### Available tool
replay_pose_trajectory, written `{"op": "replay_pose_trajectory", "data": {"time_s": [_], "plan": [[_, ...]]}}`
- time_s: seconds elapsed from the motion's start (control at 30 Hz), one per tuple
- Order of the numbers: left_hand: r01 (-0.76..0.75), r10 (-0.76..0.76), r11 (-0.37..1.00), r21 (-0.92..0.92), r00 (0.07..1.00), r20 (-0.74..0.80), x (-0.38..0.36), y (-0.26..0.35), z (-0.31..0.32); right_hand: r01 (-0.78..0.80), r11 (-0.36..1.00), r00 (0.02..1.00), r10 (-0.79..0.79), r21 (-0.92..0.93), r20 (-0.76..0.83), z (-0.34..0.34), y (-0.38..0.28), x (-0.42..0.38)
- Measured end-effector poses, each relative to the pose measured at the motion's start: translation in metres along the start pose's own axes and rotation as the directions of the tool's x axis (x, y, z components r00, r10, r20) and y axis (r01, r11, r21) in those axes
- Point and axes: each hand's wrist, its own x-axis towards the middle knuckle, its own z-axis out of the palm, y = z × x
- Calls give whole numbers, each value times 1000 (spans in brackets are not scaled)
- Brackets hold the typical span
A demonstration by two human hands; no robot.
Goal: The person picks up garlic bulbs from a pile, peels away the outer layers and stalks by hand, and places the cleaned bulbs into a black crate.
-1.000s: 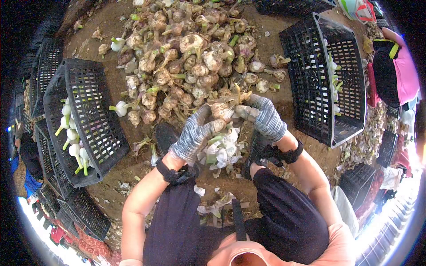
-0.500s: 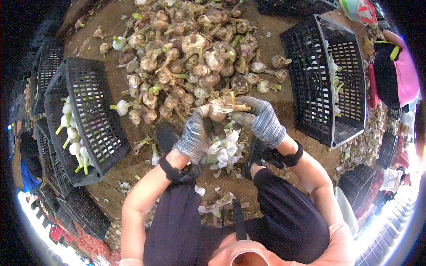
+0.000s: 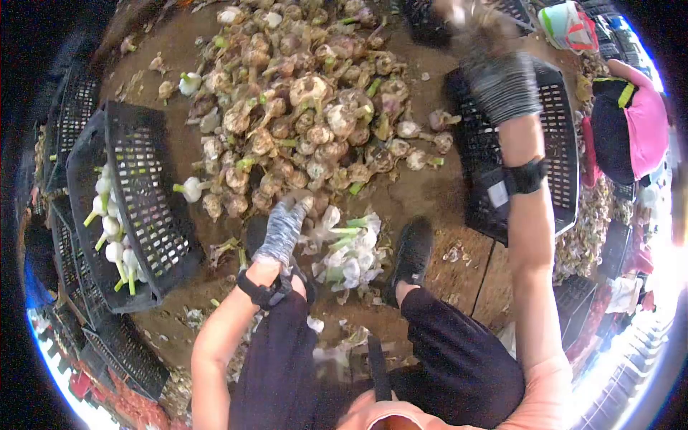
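A large heap of soil-stained garlic bulbs [image 3: 312, 93] with stalks lies on the ground in front of me. My left hand [image 3: 283, 226], in a grey glove, is at the heap's near edge, its fingers closed round a brownish garlic bulb [image 3: 319, 206]. My right hand [image 3: 494, 75], also gloved, is stretched far forward over the right black crate [image 3: 480, 154]. Motion smears its fingers, so what they hold, if anything, cannot be made out. Between my feet is a small pile of white garlic skins and peeled stalks [image 3: 351, 254].
At left a tilted black crate [image 3: 161, 208] holds white garlic bulbs [image 3: 111, 229] with green stems. Another dark crate [image 3: 423, 21] stands at the top, beside a white and red bucket [image 3: 568, 27]. A person in pink [image 3: 647, 132] is at the right.
My hands have parted from the garlic bulb they held together. The right hand has swung forward and right over the crate; the left has moved left and down to the heap's edge.
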Motion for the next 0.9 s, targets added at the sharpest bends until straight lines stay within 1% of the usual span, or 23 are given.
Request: {"op": "replay_pose_trajectory", "data": {"time_s": [0.03, 0.07, 0.1, 0.13, 0.17, 0.23, 0.27, 0.3, 0.37, 0.4, 0.43, 0.47, 0.5, 0.53, 0.57, 0.63, 0.67, 0.7, 0.73, 0.77, 0.8, 0.83, 0.9], "plan": [[10, -10, 1000, 20, 1000, 5, 0, -1, -5, 123, 990, 992, -122, 74, -15, 4, -4, 4], [9, 6, 987, 161, 996, -92, -3, 6, -3, 110, 990, 994, -110, 87, -13, 9, 4, 0], [-235, 274, 919, 315, 958, -84, 6, -12, -14, 46, 999, 998, -44, 27, -45, 14, 14, -10], [-300, 434, 779, 550, 892, -129, 13, -25, -24, -20, 999, 997, 17, -33, -80, 21, 21, -15], [-310, 585, 583, 751, 802, -123, 14, -21, -27, -60, 997, 997, 62, -41, 54, 16, 43, -16], [-364, 635, 484, 796, 772, -34, 8, 4, -32, -348, 891, 922, 269, -291, -279, 23, 84, -41], [-223, 522, 556, 801, 844, -127, 11, 7, -33, -426, 859, 892, 346, -284, -292, 19, 102, -50], [-221, 521, 553, 804, 844, -126, 15, 10, -31, -501, 820, 855, 419, -278, -304, 11, 123, -59], [-157, 594, 347, 925, 800, -87, 28, 16, -29, -571, 655, 821, 477, -495, -314, -7, 165, -77], [-65, 591, 173, 983, 805, -51, 44, 5, -30, -538, 645, 838, 479, -542, -261, 4, 173, -87], [-64, 592, 174, 983, 804, -52, 52, 4, -29, -502, 634, 851, 482, -588, -207, 14, 179, -97], [-46, 554, 196, 979, 829, -72, 57, 6, -26, -386, 722, 889, 456, -574, -24, 13, 192, -105], [-28, 515, 219, 975, 853, -91, 60, 6, -24, -385, 722, 890, 455, -575, -25, 7, 197, -111], [-93, 489, 316, 944, 869, -78, 54, 13, -24, -491, 641, 837, 535, -590, -115, 23, 190, -109], [-94, 490, 316, 944, 868, -78, 47, 15, -22, -589, 550, 770, 603, -591, -206, 32, 185, -108], [-360, 611, 358, 862, 788, 75, 27, 12, -19, -504, 580, 826, 541, -640, -161, 34, 183, -109], [-473, 600, 463, 750, 790, 127, 19, 10, -17, -416, 599, 871, 478, -684, -111, 34, 183, -111], [-475, 597, 462, 749, 791, 134, 11, 9, -15, -420, 600, 871, 477, -681, -117, 34, 183, -112], [-435, 407, 769, 469, 898, 166, -2, 17, -9, -256, 609, 935, 354, -751, -32, 34, 183, -111], [-259, 216, 956, 137, 939, 269, -14, 27, 0, -86, 590, 971, 231, -803, 66, 35, 182, -112], [-250, 233, 968, 20, 926, 297, -24, 40, 12, -79, 563, 975, 217, -823, 55, 39, 180, -114], [-249, 233, 968, 14, 925, 300, -26, 40, 19, -82, 558, 974, 219, -826, 51, 40, 184, -116], [-448, 383, 873, 192, 874, 299, -28, 42, 28, -86, 662, 984, 173, -744, 41, 37, 193, -121]]}}
